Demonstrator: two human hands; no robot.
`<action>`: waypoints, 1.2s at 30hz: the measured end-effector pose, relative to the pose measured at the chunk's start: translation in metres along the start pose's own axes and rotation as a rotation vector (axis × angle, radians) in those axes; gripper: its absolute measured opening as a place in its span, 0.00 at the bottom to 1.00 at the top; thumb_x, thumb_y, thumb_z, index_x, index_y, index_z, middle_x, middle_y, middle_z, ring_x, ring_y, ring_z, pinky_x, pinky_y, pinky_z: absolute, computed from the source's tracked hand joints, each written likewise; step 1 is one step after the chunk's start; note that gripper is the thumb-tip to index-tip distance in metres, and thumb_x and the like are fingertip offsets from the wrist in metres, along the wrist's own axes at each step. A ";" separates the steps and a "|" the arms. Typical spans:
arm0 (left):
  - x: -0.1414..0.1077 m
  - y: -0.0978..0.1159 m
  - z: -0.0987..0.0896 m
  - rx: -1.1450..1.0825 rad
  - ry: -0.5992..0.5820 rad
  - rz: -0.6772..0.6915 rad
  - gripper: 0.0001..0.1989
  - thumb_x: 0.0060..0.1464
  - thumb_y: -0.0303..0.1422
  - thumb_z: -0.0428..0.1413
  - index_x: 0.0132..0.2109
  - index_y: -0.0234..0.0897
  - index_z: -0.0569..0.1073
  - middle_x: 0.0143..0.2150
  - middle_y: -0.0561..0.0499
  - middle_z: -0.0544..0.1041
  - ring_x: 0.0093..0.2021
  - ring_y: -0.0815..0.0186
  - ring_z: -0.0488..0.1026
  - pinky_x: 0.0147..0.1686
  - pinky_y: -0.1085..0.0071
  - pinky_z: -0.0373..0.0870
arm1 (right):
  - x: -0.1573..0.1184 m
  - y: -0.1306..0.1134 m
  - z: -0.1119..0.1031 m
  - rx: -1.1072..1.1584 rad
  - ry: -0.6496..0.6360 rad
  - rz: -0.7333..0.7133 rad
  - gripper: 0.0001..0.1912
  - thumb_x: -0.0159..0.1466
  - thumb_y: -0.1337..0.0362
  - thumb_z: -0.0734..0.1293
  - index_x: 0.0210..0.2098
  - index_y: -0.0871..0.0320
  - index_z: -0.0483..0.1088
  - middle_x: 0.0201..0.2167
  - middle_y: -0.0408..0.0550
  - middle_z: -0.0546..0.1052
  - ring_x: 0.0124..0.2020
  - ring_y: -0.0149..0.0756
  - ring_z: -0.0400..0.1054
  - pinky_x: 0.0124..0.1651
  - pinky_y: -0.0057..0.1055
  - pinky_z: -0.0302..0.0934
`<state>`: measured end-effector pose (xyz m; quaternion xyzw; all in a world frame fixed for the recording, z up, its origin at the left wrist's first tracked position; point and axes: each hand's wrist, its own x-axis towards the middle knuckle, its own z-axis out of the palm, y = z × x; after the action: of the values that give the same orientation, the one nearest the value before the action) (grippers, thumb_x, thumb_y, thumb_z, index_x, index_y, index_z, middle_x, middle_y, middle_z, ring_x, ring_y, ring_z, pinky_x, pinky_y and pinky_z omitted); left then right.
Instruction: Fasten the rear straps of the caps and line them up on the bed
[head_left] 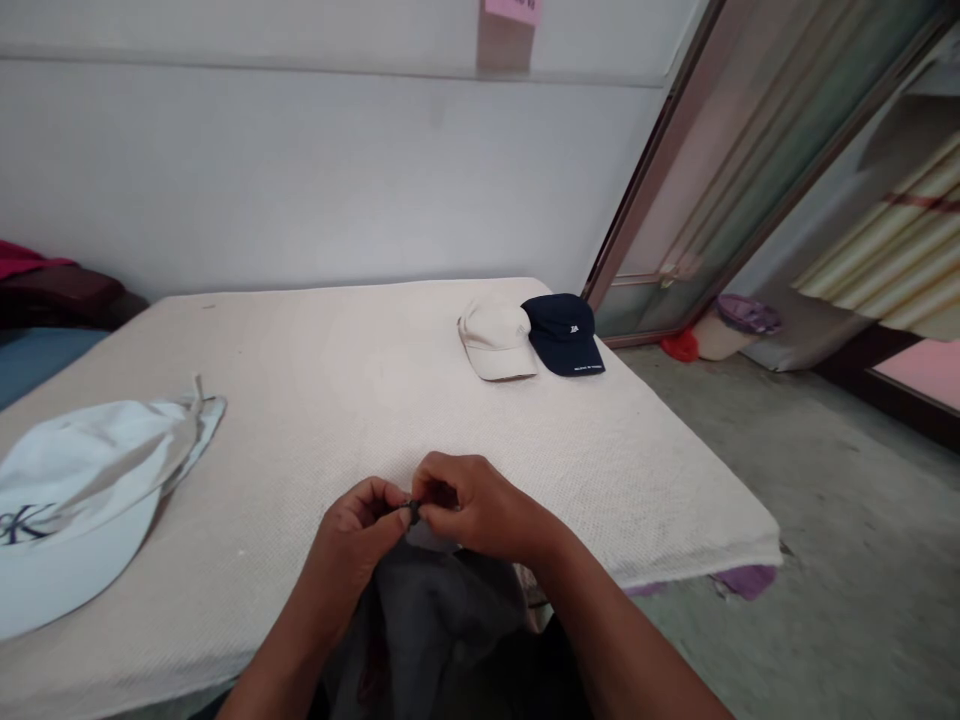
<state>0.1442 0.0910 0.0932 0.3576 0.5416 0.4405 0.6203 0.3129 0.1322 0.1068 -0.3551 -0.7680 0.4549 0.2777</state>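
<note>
Both hands meet at the table's near edge, over dark grey fabric [442, 600]. My left hand [356, 530] pinches a small dark piece [412, 511] between thumb and forefinger. On its other side my right hand [472, 505] is closed on the same piece, fingers curled and thumb pressed in. Something pale shows just below the fingertips, partly covered by them. What the dark piece is cannot be made out. The grey fabric hangs down over the lap.
A white cap [75, 490] lies at the left of the cream-covered table [322, 360]. A beige cap [495, 340] and a navy cap [562, 335] sit side by side near the back right. Beyond are a wall [300, 170], a glass door [720, 150] and a bin [724, 330].
</note>
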 end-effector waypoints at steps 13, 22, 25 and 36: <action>-0.002 -0.002 -0.001 0.006 -0.037 -0.067 0.07 0.46 0.31 0.61 0.31 0.37 0.70 0.23 0.57 0.71 0.21 0.73 0.64 0.22 0.78 0.58 | 0.001 0.006 -0.001 0.044 -0.012 0.056 0.05 0.50 0.74 0.63 0.25 0.59 0.66 0.20 0.38 0.66 0.23 0.25 0.58 0.25 0.23 0.50; -0.002 0.001 -0.002 -0.329 -0.246 -0.204 0.03 0.48 0.29 0.58 0.30 0.35 0.70 0.26 0.50 0.74 0.26 0.67 0.70 0.27 0.73 0.64 | 0.002 0.024 -0.001 0.607 -0.157 0.144 0.04 0.53 0.71 0.65 0.29 0.59 0.66 0.19 0.39 0.70 0.21 0.29 0.67 0.26 0.26 0.61; -0.001 0.000 -0.002 -0.402 -0.313 -0.193 0.02 0.48 0.27 0.57 0.30 0.35 0.71 0.27 0.49 0.75 0.28 0.65 0.72 0.29 0.71 0.66 | 0.003 0.024 -0.003 0.686 -0.185 0.123 0.03 0.55 0.70 0.66 0.30 0.60 0.66 0.19 0.40 0.72 0.21 0.29 0.68 0.26 0.27 0.62; -0.001 0.000 -0.006 -0.347 -0.106 -0.183 0.07 0.45 0.25 0.60 0.31 0.37 0.69 0.23 0.55 0.73 0.21 0.72 0.68 0.22 0.78 0.62 | 0.002 0.006 0.007 0.331 -0.053 0.076 0.08 0.54 0.70 0.67 0.34 0.57 0.67 0.26 0.40 0.70 0.27 0.27 0.63 0.29 0.25 0.57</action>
<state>0.1387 0.0901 0.0925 0.2175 0.4543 0.4494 0.7378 0.3083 0.1325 0.0985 -0.3211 -0.6757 0.5946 0.2947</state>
